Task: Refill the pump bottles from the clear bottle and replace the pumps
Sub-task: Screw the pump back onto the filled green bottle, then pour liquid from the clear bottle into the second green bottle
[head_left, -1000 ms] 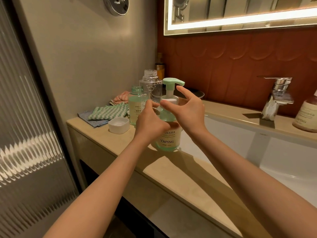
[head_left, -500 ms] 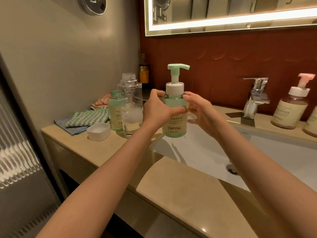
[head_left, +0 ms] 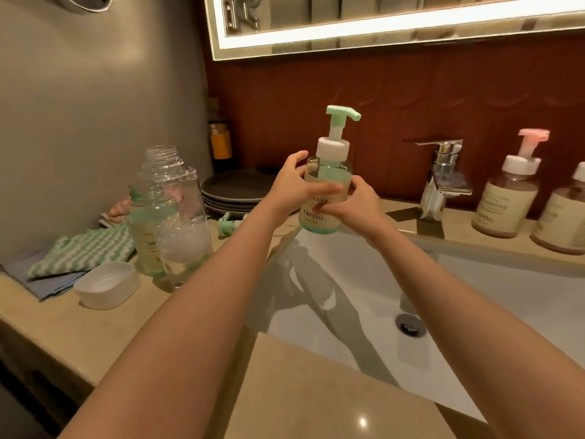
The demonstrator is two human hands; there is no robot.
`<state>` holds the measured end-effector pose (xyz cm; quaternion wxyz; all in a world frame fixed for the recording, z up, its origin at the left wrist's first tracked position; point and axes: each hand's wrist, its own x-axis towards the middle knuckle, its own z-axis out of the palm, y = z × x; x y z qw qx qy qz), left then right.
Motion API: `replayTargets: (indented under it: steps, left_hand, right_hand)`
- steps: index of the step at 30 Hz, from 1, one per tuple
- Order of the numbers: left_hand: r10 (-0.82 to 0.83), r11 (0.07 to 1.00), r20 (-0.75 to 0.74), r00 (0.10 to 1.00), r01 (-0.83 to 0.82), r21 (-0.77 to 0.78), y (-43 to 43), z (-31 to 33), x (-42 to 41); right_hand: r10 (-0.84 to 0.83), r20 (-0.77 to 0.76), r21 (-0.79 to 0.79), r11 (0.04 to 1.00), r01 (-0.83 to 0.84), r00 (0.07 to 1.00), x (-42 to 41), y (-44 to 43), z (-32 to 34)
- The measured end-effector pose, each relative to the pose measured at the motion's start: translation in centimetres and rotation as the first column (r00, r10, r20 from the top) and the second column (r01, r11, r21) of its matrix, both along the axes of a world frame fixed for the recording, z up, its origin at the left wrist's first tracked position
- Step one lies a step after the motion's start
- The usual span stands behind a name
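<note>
Green pump bottle (head_left: 326,198) is held in the air over the near-left corner of the sink (head_left: 506,299), upright, pump head (head_left: 340,114) seated in its white collar. Left hand (head_left: 292,188) wraps the body from the left, fingers closed on it. Right hand (head_left: 354,205) grips the lower right side, fingers closed on the label area.

Left of the sink on the desk (head_left: 316,391): clear bottle (head_left: 177,213), uncapped, only a little liquid in the bottom. Touching or just behind it, a second green bottle (head_left: 144,236) with no pump in it. A loose green pump (head_left: 226,224) lies on the desk between that pair and the sink, in front of the dark plates (head_left: 234,188). White cap (head_left: 106,285) sits in front of the clear bottle.

Judgement: this bottle looks filled and pumped; step in hand is setting it aside. Can't tell whether the collar is fully tight.

Next: put it down clear of the sink edge, then deal with the open green bottle, topping it up if needed and threading the loose pump straight.
</note>
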<state>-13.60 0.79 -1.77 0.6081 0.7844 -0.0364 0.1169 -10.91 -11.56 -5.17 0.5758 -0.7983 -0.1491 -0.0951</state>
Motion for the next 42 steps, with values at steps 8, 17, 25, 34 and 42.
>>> replayTargets:
  steps: [8, 17, 25, 34, 42]
  left_hand:
    - [-0.064, 0.997, -0.142, 0.988, 0.056, -0.058, -1.2, -1.3, 5.6]
    - [-0.045, 0.999, -0.237, 0.970, 0.046, -0.004, -1.9, -3.5, 10.0]
    - [-0.079, 0.997, -0.222, 0.972, 0.082, 0.005, -2.7, -3.8, 10.0]
    - [0.026, 0.997, -0.179, 0.983, -0.012, 0.078, -1.7, -1.9, 6.2]
    - [0.189, 0.979, -0.095, 0.977, -0.180, 0.097, 1.4, -0.6, 0.3]
  right_hand:
    - [-0.137, 0.017, -0.056, 0.989, 0.137, 0.990, 6.6, 0.4, -0.8]
    - [-0.207, -0.055, -0.051, 0.978, 0.204, 0.977, 12.0, 0.5, -3.0]
    - [-0.280, -0.126, -0.276, 0.931, 0.237, 0.952, 13.3, 0.8, -3.2]
    - [-0.433, 0.036, -0.184, 0.883, 0.432, 0.901, 8.1, 1.3, -2.2]
    - [-0.161, 0.041, -0.029, 0.986, 0.163, 0.986, 1.3, 5.9, 0.0]
